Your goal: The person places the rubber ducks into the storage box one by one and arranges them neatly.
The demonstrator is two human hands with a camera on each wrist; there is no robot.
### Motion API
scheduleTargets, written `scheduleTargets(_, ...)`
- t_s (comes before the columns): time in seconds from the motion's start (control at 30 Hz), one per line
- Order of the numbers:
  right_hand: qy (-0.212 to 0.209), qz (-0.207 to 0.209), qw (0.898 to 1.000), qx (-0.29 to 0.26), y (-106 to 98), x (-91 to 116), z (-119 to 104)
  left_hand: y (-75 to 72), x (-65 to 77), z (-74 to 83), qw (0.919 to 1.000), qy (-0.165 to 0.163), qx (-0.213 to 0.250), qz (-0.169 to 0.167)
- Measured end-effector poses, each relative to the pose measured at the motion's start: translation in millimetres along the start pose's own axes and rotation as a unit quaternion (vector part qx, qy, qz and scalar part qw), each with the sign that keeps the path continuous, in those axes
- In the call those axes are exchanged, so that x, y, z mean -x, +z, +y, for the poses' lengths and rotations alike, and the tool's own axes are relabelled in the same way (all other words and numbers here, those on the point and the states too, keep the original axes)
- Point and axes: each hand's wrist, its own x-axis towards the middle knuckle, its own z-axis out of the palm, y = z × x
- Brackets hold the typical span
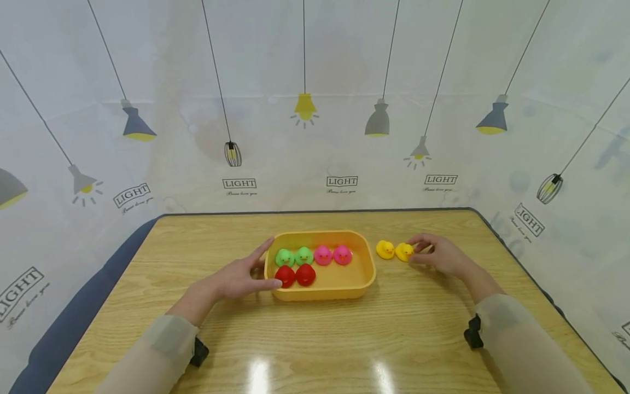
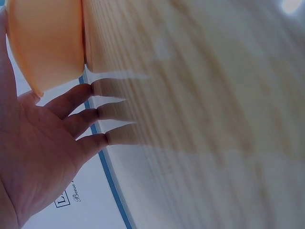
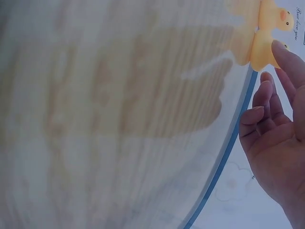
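A yellow-orange tray (image 1: 339,293) stands on the table, holding two green ducks (image 1: 304,256), two pink ducks (image 1: 322,255) and two red ducks (image 1: 305,275). My left hand (image 1: 240,277) spans the tray's left end with fingers spread. Its index finger lies along the back left corner, and the thumb reaches over the front rim by a red duck. Right of the tray sit two yellow rubber ducks side by side. My right hand (image 1: 443,256) pinches the right-hand yellow duck (image 1: 404,251) at its right side between thumb and index finger; the left-hand yellow duck (image 1: 385,249) sits beside it.
The wooden table (image 1: 315,339) reaches back to a pale curtain (image 1: 275,65) printed with hanging lamps. Dark edging (image 1: 315,211) runs along the table's far side. A black wrist device (image 1: 474,332) sits at my right sleeve, another (image 1: 199,352) at my left.
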Motion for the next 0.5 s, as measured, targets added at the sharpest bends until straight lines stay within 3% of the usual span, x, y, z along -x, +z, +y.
scheduleTargets(0.33, 0.008, 0.01, 1.0, 0.016, -3.6, 5.0, 0.8, 0.8, 0.9, 2.3, 1.0, -0.002, -0.004, -0.002)
scheduleTargets(0.5, -0.011, 0.026, 0.999, 0.029, -4.7, 10.4, -6.3, 0.4, 1.2, 2.7, 1.0, -0.004, -0.005, -0.001)
